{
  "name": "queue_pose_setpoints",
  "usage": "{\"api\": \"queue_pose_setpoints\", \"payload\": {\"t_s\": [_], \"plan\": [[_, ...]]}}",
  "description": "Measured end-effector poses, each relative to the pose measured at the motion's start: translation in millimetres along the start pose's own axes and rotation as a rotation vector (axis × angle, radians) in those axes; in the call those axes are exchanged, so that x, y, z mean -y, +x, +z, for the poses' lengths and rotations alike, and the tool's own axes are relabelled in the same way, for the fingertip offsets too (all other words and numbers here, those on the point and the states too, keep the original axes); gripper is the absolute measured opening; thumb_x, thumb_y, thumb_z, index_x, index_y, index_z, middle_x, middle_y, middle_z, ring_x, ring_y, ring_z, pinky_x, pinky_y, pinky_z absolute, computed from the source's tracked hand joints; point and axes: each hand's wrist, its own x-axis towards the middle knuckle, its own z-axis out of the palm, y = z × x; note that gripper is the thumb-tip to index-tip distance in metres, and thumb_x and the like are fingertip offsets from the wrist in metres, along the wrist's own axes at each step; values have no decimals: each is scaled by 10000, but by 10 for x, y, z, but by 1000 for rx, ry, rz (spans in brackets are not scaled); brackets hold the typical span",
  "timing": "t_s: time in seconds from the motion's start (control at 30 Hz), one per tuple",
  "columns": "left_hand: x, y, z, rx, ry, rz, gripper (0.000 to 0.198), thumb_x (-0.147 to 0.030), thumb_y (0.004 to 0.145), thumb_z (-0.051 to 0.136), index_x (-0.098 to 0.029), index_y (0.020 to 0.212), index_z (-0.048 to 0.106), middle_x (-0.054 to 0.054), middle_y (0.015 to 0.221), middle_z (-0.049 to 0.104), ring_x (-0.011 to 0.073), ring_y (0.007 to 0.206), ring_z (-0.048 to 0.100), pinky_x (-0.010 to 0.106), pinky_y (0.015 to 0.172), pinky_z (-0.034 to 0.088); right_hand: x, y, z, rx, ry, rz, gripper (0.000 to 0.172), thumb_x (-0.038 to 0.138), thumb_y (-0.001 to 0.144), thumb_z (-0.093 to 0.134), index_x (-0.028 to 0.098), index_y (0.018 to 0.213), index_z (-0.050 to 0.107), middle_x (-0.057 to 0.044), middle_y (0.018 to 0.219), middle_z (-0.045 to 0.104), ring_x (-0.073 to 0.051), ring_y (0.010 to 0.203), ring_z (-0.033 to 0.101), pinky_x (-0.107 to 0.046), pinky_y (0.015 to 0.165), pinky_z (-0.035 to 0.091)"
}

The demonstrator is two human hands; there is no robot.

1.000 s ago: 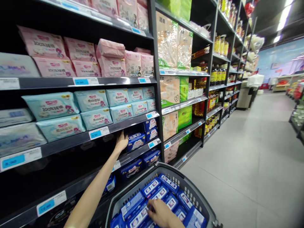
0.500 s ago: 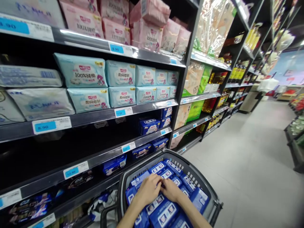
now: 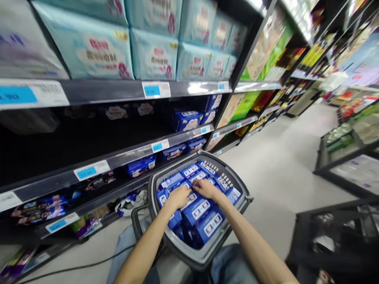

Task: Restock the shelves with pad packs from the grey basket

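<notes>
A grey shopping basket holds rows of blue packs of sanitary pads, fitted closely side by side. Both my hands are inside it. My left hand has its fingers bent down against a pack near the middle, the fingertips partly hidden. Just to its right, my right hand curls its fingers on a pack in the same area. A small gap separates the two hands. Some packs at the near left lie tilted and lower than the others.
A dark shelf unit runs along the left, with light blue packs above and blue packs below. The grey aisle floor extends to the right, past a dark display stand. A black cable crosses the lower left.
My view has tipped downward, so the shelves sit higher and my legs show. My hands have moved slightly apart inside the basket, uncovering more of the near packs.
</notes>
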Motion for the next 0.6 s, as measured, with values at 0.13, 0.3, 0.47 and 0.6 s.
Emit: {"api": "queue_pose_setpoints", "payload": {"t_s": [0.13,0.3,0.47,0.6], "plan": [[22,-10,72,21,-5,8,314,-297,953,524,-182,1223,633,151,1231,646,308,1202,599,428,1028,488,-80,-11,43,27,41,28,272,225,964,508,148,1171,667,-125,1058,751,-251,972,698,-325,879,467],[21,-79,73,23,12,14,308,-286,957,508,-172,1211,640,149,1203,651,312,1184,598,432,1012,495,-56,-13,96,96,111,21,259,240,973,530,125,1141,689,-128,1078,743,-248,970,701,-341,898,486],[34,-145,72,15,0,20,302,-232,909,566,-202,1198,650,128,1207,649,299,1192,586,408,1015,489,-128,-131,-85,276,246,-21,511,404,784,791,170,1225,681,-60,1050,765,-197,924,727,-274,840,537],[56,-218,87,16,-34,28,409,-158,803,676,-213,1208,655,120,1230,646,308,1220,571,398,1024,482,-212,-237,-171,509,451,-115,809,336,467,937,169,1218,686,-54,1201,730,-201,1092,691,-259,933,510]]}}
